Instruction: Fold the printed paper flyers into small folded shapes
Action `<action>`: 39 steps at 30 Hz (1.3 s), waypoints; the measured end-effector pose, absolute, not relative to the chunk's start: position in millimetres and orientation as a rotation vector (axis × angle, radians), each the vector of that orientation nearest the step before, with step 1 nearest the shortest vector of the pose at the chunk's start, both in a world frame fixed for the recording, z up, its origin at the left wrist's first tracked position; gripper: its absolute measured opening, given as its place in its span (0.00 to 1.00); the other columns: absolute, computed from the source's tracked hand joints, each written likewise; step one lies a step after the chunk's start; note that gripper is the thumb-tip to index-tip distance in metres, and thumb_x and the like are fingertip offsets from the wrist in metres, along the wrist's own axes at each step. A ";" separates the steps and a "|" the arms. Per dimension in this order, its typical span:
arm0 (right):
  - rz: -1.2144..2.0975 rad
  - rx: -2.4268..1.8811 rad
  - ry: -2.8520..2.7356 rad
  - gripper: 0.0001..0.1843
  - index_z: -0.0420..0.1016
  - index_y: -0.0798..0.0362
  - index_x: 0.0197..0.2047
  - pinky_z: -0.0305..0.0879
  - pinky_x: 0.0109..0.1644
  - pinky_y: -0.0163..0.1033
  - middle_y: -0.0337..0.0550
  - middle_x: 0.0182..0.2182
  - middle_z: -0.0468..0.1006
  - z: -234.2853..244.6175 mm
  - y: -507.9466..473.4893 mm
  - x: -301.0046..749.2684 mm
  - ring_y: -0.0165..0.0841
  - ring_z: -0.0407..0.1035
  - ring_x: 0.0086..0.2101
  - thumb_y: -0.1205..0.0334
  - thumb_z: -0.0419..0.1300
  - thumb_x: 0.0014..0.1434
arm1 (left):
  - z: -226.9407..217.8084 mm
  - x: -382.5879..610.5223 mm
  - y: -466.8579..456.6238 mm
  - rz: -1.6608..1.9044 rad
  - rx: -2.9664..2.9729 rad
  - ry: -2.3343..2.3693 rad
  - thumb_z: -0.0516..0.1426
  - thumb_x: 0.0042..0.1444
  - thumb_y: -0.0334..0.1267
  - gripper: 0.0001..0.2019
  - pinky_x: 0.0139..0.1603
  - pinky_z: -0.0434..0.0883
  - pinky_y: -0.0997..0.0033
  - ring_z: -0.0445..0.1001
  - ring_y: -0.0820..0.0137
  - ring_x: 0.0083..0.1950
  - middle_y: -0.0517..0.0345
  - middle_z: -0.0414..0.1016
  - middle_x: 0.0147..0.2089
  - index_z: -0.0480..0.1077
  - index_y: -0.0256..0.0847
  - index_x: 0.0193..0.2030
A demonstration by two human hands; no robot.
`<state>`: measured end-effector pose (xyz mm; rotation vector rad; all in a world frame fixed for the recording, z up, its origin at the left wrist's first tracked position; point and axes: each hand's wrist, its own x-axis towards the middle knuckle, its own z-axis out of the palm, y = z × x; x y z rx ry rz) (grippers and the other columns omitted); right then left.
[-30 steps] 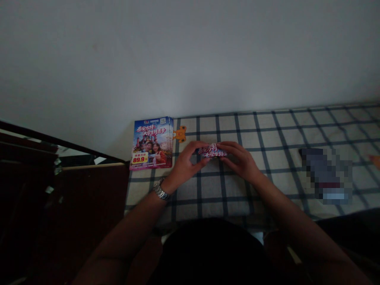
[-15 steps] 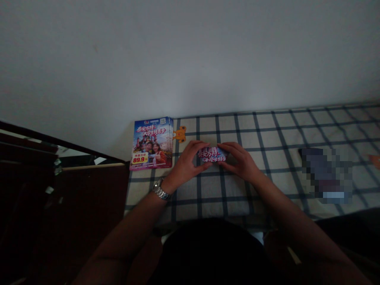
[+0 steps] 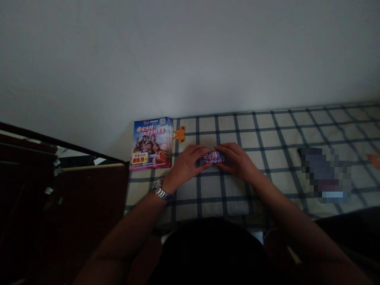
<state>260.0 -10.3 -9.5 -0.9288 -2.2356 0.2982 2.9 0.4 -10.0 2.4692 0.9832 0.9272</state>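
A folded flyer (image 3: 212,157), purple-blue with white and pink lettering, is held over the checked cloth between both hands. My left hand (image 3: 190,160), with a metal watch (image 3: 161,189) on the wrist, is closed on its left end. Its right end is gripped by my right hand (image 3: 237,159), thumb below and fingers above. The fingers hide much of the flyer's edges. Left of my hands lies a stack of flyers (image 3: 152,143) with the same style of lettering, a castle picture and "89.9".
A blue-and-white checked cloth (image 3: 237,130) covers the surface against a pale wall (image 3: 190,59). To the right lies a dark, blurred-out flat object (image 3: 322,172). An orange bear print (image 3: 179,134) shows beside the stack. Dark red furniture (image 3: 89,198) stands at left.
Both hands have closed in slightly over the folded flyer, and less of its face shows. The flyer looks narrower from top to bottom. The stack has stayed put.
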 end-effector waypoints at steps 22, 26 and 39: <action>0.311 -0.963 -2.253 0.28 0.69 0.47 0.68 0.76 0.57 0.58 0.53 0.53 0.81 -11.7 -9.8 261.9 0.48 0.75 0.53 0.55 0.66 0.68 | -10.9 2.5 -0.8 0.932 2.468 0.995 0.64 0.67 0.48 0.21 0.58 0.77 0.55 0.76 0.62 0.56 0.53 0.78 0.55 0.70 0.49 0.63; 0.303 -0.929 -2.260 0.30 0.67 0.50 0.69 0.76 0.56 0.58 0.55 0.53 0.79 -11.3 -9.2 261.4 0.48 0.74 0.52 0.58 0.66 0.67 | -10.5 4.1 -1.2 0.957 2.454 1.000 0.64 0.67 0.47 0.20 0.59 0.77 0.54 0.76 0.61 0.57 0.52 0.78 0.55 0.70 0.47 0.62; 0.329 -0.960 -2.229 0.27 0.69 0.45 0.69 0.76 0.57 0.59 0.53 0.53 0.80 -13.3 -8.3 263.5 0.48 0.75 0.53 0.57 0.65 0.68 | -14.6 -0.5 2.5 0.900 2.465 1.028 0.66 0.65 0.41 0.28 0.65 0.75 0.48 0.74 0.57 0.63 0.48 0.74 0.62 0.65 0.48 0.69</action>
